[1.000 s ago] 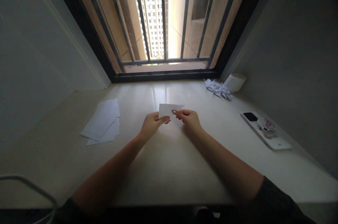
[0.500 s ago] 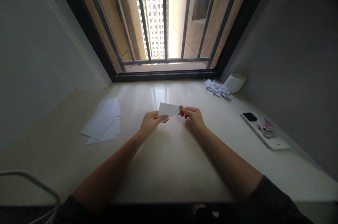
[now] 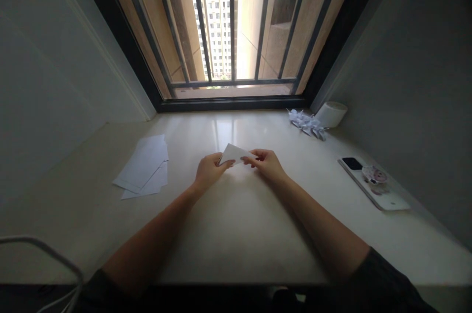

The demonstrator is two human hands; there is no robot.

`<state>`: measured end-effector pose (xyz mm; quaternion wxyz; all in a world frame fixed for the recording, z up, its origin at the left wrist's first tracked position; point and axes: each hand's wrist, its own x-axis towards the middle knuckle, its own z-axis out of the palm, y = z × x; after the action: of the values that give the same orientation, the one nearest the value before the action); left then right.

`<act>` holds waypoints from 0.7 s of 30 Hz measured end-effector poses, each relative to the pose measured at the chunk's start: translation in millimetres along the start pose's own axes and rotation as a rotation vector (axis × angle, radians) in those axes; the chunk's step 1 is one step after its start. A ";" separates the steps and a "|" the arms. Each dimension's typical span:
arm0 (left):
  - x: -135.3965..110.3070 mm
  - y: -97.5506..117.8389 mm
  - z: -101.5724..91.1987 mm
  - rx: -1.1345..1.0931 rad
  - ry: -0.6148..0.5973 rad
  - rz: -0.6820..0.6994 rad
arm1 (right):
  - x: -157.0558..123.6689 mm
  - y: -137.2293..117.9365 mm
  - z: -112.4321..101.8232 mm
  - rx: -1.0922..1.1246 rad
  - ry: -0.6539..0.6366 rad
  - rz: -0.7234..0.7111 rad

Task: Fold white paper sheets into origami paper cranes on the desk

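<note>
A small folded piece of white paper (image 3: 235,151) is held between my two hands, over the middle of the pale counter. My left hand (image 3: 213,170) pinches its left end, thumb on the near side. At its right end my right hand (image 3: 268,162) grips the paper between thumb and fingers. The paper is tilted, with a peak toward the window. Parts of its lower edge are hidden by my thumbs and fingertips.
White paper sheets (image 3: 142,163) lie loosely stacked on the left. Several small folded paper pieces (image 3: 307,124) sit at the back right beside a white cup-like roll (image 3: 332,114). A phone (image 3: 372,183) with a round grip lies right. A pale cable (image 3: 47,253) loops at lower left.
My right thumb has moved left along the paper, closer to my left hand. The paper's outline has turned from a flat strip to a more peaked shape.
</note>
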<state>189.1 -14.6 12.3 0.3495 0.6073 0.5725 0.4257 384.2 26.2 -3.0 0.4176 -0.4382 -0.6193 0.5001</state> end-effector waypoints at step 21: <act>-0.2 5.8 9.6 -0.418 0.090 -0.211 | -17.3 -14.0 30.4 0.266 -0.015 0.078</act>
<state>200.2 -14.8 13.8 0.4842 0.4390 0.5473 0.5228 358.0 0.2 4.8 0.4476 -0.3987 -0.5333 0.5969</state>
